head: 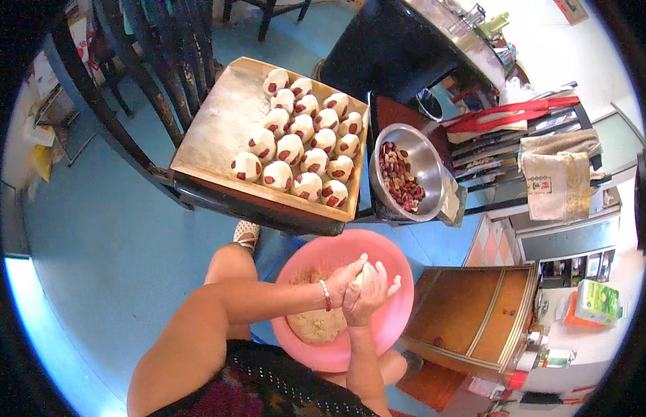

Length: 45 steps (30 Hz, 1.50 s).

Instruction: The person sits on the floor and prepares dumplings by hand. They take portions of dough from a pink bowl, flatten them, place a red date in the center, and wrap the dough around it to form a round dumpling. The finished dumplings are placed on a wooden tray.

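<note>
Over a pink plastic basin (390, 318), my left hand (344, 279) and my right hand (367, 299) are pressed together. Between them is a small dough piece (360, 278), mostly hidden by the fingers. Flour or dough whitens the fingertips, and a beaded bracelet (326, 295) circles my left wrist. A large mass of dough (317, 326) rests in the basin below, partly covered by my left forearm. Beyond the basin, a shallow wooden tray (218, 122) bears several round dough buns (277, 175) studded with red date pieces, grouped on its right side.
A steel bowl (429, 167) of cut red dates (398, 180) stands on a chair right of the tray, next to a clear container of flour (451, 203). Towels (557, 177) hang over that chair's back. A wooden cabinet (469, 313) stands right of the basin.
</note>
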Tool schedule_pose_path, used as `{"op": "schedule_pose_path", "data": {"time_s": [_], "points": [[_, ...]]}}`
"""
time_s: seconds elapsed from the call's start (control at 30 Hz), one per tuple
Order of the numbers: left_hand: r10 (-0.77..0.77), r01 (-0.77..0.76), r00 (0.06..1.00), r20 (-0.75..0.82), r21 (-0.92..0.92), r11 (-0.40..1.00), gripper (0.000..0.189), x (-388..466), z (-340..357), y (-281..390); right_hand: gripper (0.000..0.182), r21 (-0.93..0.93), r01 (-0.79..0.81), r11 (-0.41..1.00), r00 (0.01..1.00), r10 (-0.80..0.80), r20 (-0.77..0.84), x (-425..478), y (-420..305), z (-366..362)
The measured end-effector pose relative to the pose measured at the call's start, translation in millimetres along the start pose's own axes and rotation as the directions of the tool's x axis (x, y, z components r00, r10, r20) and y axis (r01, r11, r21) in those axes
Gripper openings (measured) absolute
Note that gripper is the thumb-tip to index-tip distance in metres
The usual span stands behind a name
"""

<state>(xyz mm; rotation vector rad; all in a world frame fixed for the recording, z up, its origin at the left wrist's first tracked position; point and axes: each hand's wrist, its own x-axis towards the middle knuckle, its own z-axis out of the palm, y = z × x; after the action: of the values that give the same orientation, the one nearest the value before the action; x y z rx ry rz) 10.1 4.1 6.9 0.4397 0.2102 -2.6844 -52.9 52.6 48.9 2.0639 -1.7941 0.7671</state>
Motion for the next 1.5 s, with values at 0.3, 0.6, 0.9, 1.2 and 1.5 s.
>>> {"op": "schedule_pose_path", "data": {"time_s": [0.3, 0.6, 0.9, 1.2, 1.5], "points": [[0.123, -0.116, 0.991, -0.061, 0.104, 0.988, 0.051, -10, 21, 1, 0.053, 0.520, -0.373, 0.769, 0.867, 0.488, -0.100, -22, 3, 12], [0.110, -0.111, 0.994, 0.022, 0.045, 0.993, 0.041, -3, -10, -6, 0.047, 0.078, -0.014, 0.997, 0.999, 0.016, -0.030, -1, 3, 0], [0.150, -0.148, 0.962, 0.228, -0.026, 0.989, 0.047, 4, 7, 1, 0.037, 0.688, -0.442, 0.575, 0.846, 0.523, 0.106, 6, -8, 2], [0.183, -0.114, 0.957, -0.227, 0.286, 0.951, 0.050, 0, -3, -5, 0.032, 0.144, 0.131, 0.981, 0.991, -0.127, -0.041, -2, 7, 3], [0.106, -0.085, 0.992, 0.072, -0.242, 0.967, 0.035, 8, -1, 0, 0.054, 0.136, -0.179, 0.974, 0.983, 0.182, -0.007, -1, -7, 11]]}}
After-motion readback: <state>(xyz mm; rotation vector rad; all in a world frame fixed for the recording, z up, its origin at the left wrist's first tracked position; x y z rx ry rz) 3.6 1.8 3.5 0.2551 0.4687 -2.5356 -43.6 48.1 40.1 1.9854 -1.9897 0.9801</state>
